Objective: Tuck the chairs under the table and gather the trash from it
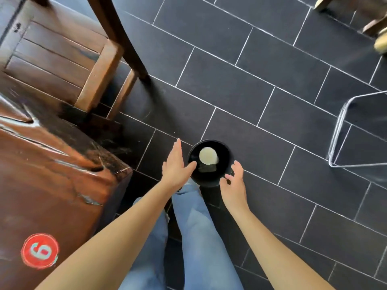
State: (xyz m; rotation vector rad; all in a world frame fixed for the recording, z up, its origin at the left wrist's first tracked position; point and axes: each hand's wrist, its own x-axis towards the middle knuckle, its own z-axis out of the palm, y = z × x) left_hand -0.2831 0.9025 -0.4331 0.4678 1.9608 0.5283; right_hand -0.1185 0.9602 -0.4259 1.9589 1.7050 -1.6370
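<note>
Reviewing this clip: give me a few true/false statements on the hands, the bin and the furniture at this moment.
1. Both hands are empty. True: left hand and right hand are open, holding nothing.
2. The black bin stands on the table. False: it stands on the tiled floor.
3. A pale round item lies in the bin. True.
4. The wooden chair lies tipped over. False: it stands upright beside the table.
5. A red sticker is on the table. True.
</note>
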